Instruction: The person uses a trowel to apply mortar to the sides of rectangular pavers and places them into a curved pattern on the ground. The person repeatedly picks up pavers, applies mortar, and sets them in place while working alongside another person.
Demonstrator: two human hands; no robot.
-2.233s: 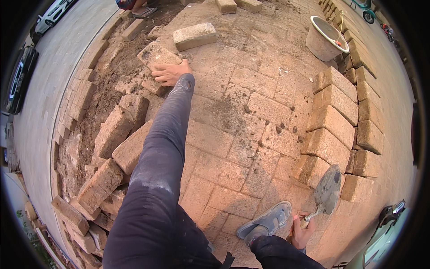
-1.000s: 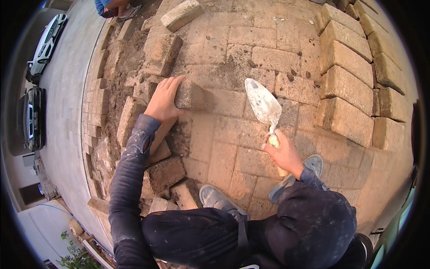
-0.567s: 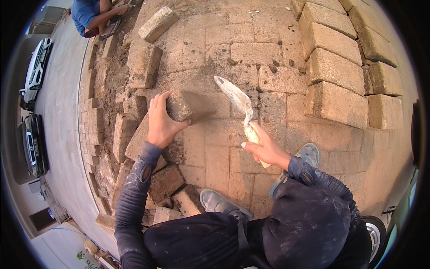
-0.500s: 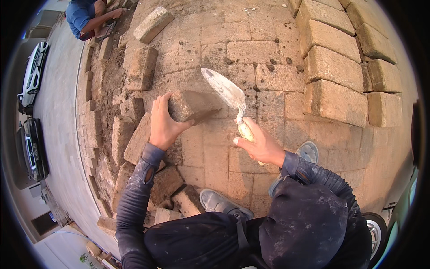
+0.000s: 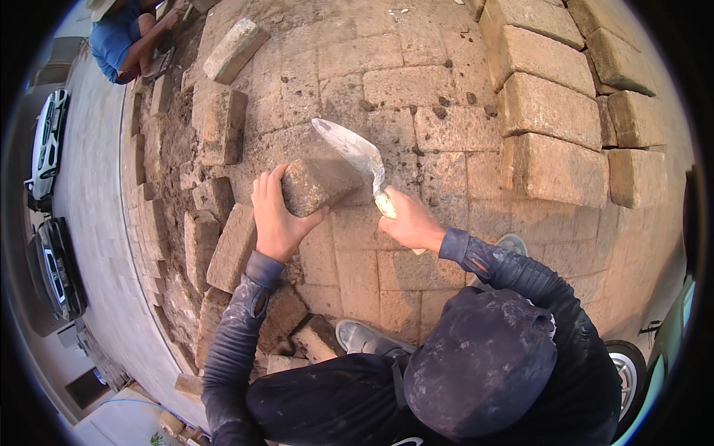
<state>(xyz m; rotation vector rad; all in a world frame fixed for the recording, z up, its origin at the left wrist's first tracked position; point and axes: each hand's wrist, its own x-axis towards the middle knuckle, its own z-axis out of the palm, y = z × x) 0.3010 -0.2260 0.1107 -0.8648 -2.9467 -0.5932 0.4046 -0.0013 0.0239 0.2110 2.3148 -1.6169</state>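
The trowel (image 5: 355, 151) points forward-left, the brick (image 5: 321, 183) running lengthwise left to right.

held brick (image 5: 318, 186): left of trowel (image 5: 357, 152) | loose bricks (image 5: 232, 249): farther left | brick rows (image 5: 554, 111): far right

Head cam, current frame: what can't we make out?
All in the head view:
Held brick: underside faces away, so contact with the paving is unclear.
Left hand: palm hidden behind the back of the hand.
Trowel handle: partly covered by the right hand.
Right shoe: partly behind the right forearm.
Co-worker: hat cut off by the upper edge.
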